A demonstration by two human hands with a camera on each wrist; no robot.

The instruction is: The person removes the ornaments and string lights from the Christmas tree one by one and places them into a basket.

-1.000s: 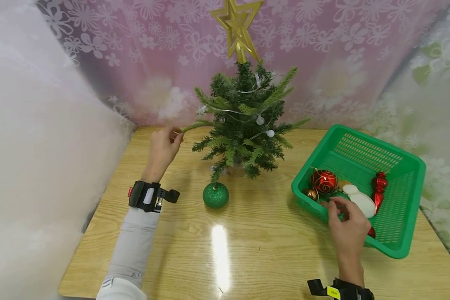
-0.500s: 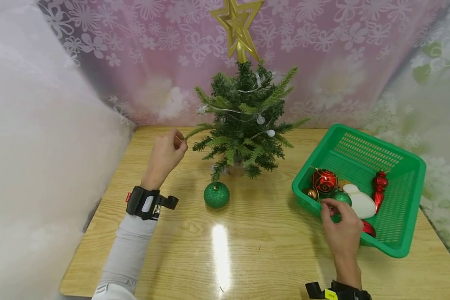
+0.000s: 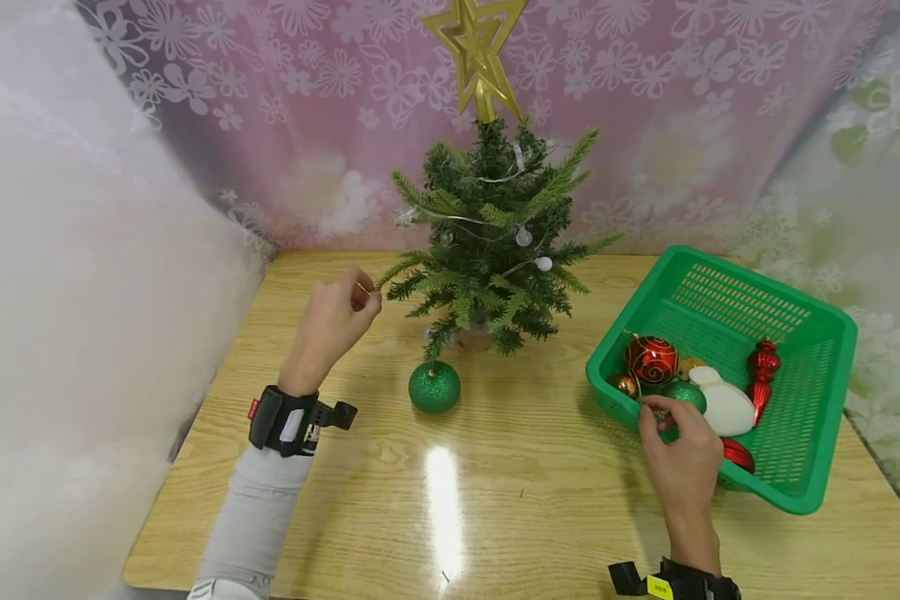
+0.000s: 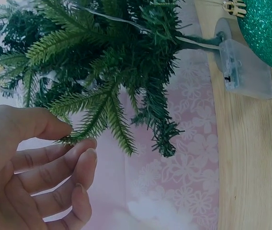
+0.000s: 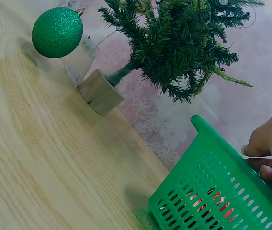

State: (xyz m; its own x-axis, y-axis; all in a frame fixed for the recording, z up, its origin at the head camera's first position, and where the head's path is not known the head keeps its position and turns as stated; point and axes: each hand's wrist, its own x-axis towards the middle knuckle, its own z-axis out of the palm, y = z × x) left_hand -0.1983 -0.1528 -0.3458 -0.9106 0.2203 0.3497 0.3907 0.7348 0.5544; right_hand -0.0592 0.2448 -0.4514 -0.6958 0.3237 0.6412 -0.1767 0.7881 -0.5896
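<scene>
We see the left hand (image 3: 333,321) pinching a branch tip (image 4: 81,134) of the tree (image 3: 472,271) on the table (image 3: 367,508). At the green basket (image 3: 828,412), the right hand (image 3: 682,458) has fingertips close together; whether they pinch something, we cannot tell.

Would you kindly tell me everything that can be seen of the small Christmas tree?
The tree looks artificial, in dark and lighter greens, and stands upright on the table in a round, wood-look base. A gold star tops it, a string of small round lights winds through it, and a green glittery ball hangs low at the front. The left hand pinches the tip of one side branch.
</scene>
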